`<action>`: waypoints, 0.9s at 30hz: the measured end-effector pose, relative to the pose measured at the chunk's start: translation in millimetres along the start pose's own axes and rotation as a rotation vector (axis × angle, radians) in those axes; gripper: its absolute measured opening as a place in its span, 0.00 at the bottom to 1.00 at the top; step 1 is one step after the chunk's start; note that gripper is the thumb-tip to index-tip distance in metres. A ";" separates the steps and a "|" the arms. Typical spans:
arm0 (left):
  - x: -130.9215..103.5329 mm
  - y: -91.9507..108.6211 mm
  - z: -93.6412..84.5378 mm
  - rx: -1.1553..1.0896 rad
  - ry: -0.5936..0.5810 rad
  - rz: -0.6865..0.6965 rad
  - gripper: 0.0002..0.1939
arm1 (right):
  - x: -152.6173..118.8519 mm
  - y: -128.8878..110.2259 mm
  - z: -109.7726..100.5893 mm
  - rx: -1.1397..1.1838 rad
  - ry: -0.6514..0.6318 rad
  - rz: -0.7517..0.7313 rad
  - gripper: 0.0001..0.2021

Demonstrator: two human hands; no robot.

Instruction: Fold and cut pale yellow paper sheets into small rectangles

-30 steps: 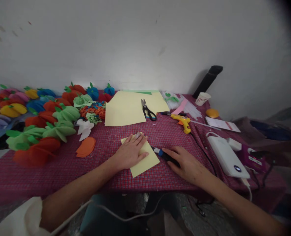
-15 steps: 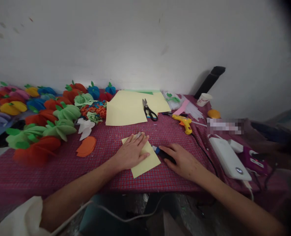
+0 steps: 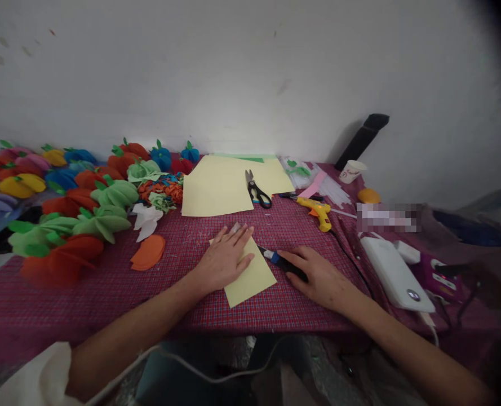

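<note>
My left hand (image 3: 222,262) lies flat with its fingers spread, pressing a folded or cut piece of pale yellow paper (image 3: 250,276) against the tablecloth. A small pale thing shows by its fingertips, too unclear to name. Just right of the paper, my right hand (image 3: 318,276) is closed around a utility knife (image 3: 288,265) with a black and blue handle. The knife's blade end points left, at the paper's right edge. Farther back, black-handled scissors (image 3: 258,192) rest on larger pale yellow sheets (image 3: 216,189).
Colourful paper pumpkins (image 3: 68,203) crowd the left side, near shredded paper (image 3: 165,192) and an orange cutout (image 3: 149,252). On the right are a yellow glue gun (image 3: 318,210), a paper cup (image 3: 351,171), a white power bank (image 3: 396,273) and a purple power strip (image 3: 438,276). A wall stands behind.
My right hand has shifted slightly right with the utility knife, showing more of its blade end. My left hand's fingers have moved a little left on the paper.
</note>
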State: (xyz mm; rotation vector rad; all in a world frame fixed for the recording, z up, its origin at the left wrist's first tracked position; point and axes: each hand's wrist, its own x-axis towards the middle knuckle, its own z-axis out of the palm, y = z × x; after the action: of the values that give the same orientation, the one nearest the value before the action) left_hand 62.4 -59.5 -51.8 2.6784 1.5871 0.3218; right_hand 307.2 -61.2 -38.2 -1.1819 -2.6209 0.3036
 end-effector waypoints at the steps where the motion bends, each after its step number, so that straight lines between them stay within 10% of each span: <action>1: 0.4 -0.8 0.1 0.005 0.010 -0.016 0.27 | 0.0 -0.3 0.1 -0.003 0.000 0.004 0.23; 27: -0.8 -5.0 9.9 0.024 -0.023 -0.042 0.30 | 10.5 -0.6 1.0 -0.020 0.005 0.031 0.22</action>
State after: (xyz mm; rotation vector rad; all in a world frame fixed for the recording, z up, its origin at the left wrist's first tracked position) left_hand 59.6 -56.8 -62.2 2.6517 1.6496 0.2717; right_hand 299.8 -53.7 -37.4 -1.2295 -2.6090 0.2811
